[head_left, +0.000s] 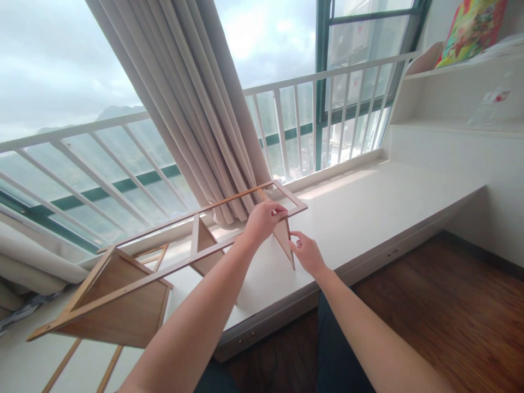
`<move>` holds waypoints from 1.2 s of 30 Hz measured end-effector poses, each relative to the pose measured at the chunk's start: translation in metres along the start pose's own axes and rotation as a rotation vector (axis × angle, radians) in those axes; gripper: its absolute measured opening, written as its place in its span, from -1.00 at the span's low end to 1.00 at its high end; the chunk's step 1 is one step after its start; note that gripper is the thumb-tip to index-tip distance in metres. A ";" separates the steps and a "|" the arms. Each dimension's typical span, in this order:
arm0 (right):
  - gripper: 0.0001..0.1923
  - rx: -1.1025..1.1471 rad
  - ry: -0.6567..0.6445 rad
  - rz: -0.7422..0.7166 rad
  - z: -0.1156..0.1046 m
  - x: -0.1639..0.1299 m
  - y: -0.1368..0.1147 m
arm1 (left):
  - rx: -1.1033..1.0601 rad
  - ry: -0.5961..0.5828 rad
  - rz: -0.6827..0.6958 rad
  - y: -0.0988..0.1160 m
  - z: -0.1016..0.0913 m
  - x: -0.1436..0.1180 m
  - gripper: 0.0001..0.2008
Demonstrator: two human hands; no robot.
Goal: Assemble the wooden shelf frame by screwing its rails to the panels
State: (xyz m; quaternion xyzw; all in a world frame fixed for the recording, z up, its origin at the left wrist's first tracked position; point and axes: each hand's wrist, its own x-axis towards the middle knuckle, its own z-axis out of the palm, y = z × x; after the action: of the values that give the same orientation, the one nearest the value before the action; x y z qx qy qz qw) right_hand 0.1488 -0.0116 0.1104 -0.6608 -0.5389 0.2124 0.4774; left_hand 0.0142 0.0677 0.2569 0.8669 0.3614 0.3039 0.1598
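Observation:
A wooden shelf rack [139, 281] lies on its side on a white platform, its long rails running from lower left to the window side. My left hand [265, 219] is closed over the near rail close to the rack's right end, fingertips pinched at the joint. Just below and to the right, my right hand [310, 252] pinches the outer edge of the end shelf board [283, 243]. That board stands across between the rails. A middle shelf board [207, 243] sits farther left, partly behind my left forearm. Whatever is under my left fingers is hidden.
The white platform [393, 191] has drawers along its front, above a dark wood floor [442, 311]. A grey curtain [184, 103] hangs behind the rack, beside a white railing [295, 131]. At right, shelving holds a plastic bottle [489, 106] and a colourful bag [470, 33].

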 end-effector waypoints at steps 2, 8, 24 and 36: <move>-0.64 0.013 0.006 0.003 -0.004 -0.003 0.000 | -0.010 -0.003 -0.002 -0.001 0.000 -0.001 -0.88; -0.77 0.056 -0.017 0.001 -0.030 -0.010 -0.004 | -0.051 -0.018 0.006 -0.002 -0.001 -0.001 -0.90; -0.78 0.208 0.075 -0.332 -0.104 0.028 -0.085 | -0.100 -0.049 -0.025 0.000 -0.006 -0.004 -0.87; -0.74 0.234 -0.109 -0.277 -0.103 0.069 -0.094 | -0.083 -0.032 -0.044 0.003 -0.006 -0.005 -0.88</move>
State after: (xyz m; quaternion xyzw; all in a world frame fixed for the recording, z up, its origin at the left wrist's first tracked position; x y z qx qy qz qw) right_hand 0.2053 0.0065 0.2543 -0.5077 -0.6213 0.2414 0.5458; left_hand 0.0097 0.0624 0.2607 0.8561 0.3649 0.3012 0.2078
